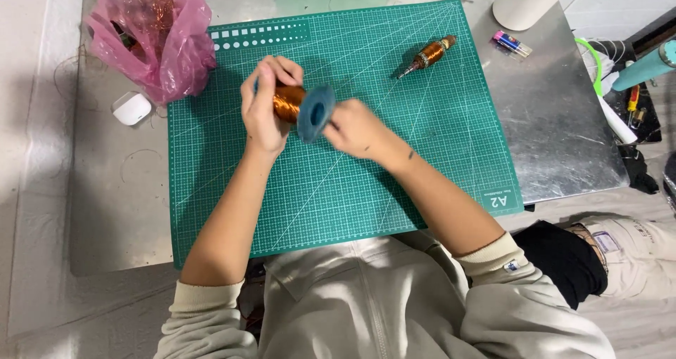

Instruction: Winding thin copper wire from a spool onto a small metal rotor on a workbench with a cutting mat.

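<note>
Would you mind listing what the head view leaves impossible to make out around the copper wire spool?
- Right hand: motion-blurred, so its fingers' grip on the spool is unclear.
- Spool's far flange: hidden behind the left hand.
- Pink bag: contents obscured by crumpled plastic, apart from a copper glint.
- White cylinder: cut off by the top edge.

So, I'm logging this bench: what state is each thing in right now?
Copper wire spool: held above the mat in both hands.
Left hand: wrapped round the spool's coil.
Right hand: at the spool's blue end flange.
Wound rotor: lying loose on the green cutting mat.
Pink bag: crumpled, open, holding copper wire.
</note>
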